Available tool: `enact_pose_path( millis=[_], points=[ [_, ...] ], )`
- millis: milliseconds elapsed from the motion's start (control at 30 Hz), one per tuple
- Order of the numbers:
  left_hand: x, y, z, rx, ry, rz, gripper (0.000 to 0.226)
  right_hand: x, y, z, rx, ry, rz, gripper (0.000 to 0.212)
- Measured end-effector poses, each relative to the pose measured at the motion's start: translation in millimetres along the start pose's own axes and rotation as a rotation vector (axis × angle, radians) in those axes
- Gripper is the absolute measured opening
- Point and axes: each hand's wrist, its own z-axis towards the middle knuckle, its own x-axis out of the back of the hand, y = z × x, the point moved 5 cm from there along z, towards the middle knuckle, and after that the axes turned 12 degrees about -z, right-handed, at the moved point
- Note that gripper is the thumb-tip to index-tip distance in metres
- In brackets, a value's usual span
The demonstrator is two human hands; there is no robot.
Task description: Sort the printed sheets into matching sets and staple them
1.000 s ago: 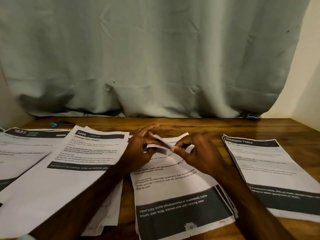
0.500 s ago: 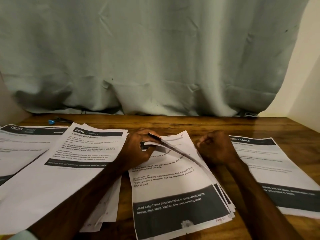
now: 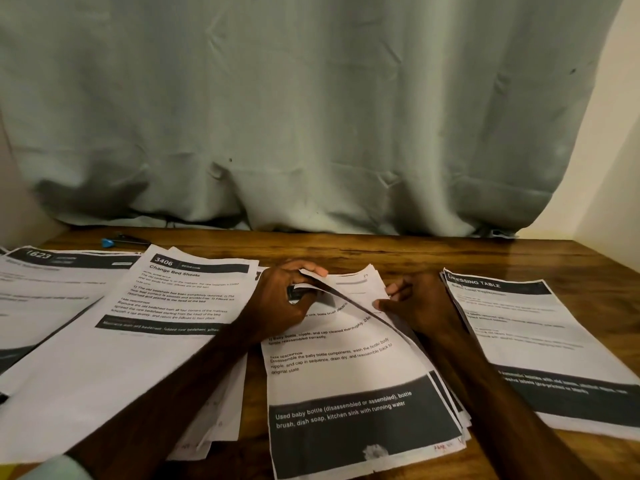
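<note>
A stack of printed sheets about a baby bottle (image 3: 349,382) lies in the middle of the wooden table (image 3: 381,252). My left hand (image 3: 284,299) pinches the top left corner of its upper sheet and lifts it, so the sheet curls up. My right hand (image 3: 415,303) rests on the stack's top right part, fingers touching the sheets under the lifted one. To the left lies the "Change Bed Sheets" stack (image 3: 145,323), further left the "1623" stack (image 3: 41,282). The "Dressing Table" stack (image 3: 540,344) lies at the right.
A small blue and black object (image 3: 121,240), too dim to identify, lies at the table's back left. A grey-green curtain (image 3: 311,116) hangs behind the table's far edge. A pale wall (image 3: 620,168) bounds the right side.
My right hand has let go of the sheet's corner, swung right, then come back onto the stack. My left hand now lifts the top sheet's corner higher.
</note>
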Motion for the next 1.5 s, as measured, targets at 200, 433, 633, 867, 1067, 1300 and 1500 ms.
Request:
enact_pose_path(
  millis=[200, 433, 633, 867, 1067, 1300, 1500],
  points=[
    [-3.3, -3.9, 0.6, 0.046, -0.022, -0.024, 0.026, -2.7, 6.5, 4.7, -0.039, -0.009, 0.011, 0.015],
    [-9.5, -5.7, 0.0, 0.078, -0.101, 0.006, 0.024, 4.2, 7.5, 5.4, 0.029, 0.022, -0.034, 0.008],
    [-12.4, -11.6, -0.7, 0.154, -0.105, -0.005, 0.021, 4.4, 11.8, 6.9, 0.01, 0.014, 0.023, 0.013],
    [4.3, -3.0, 1.4, 0.318, 0.17, -0.151, 0.027, 7.8, 8.3, 6.3, 0.001, 0.038, 0.185, 0.005],
    [4.8, -7.4, 2.1, 0.357, 0.192, -0.132, 0.035, 2.6, 13.6, 12.5, -0.023, -0.028, 0.248, 0.009],
    [-1.3, -21.0, -3.0, 0.417, 0.091, 0.029, 0.038, 3.0, 10.0, 3.5, -0.056, -0.228, 0.313, 0.012],
    [-3.3, -20.5, -2.0, 0.37, 0.061, -0.026, 0.013, 12.0, 7.6, 7.3, -0.056, -0.165, 0.277, 0.016]
  ],
)
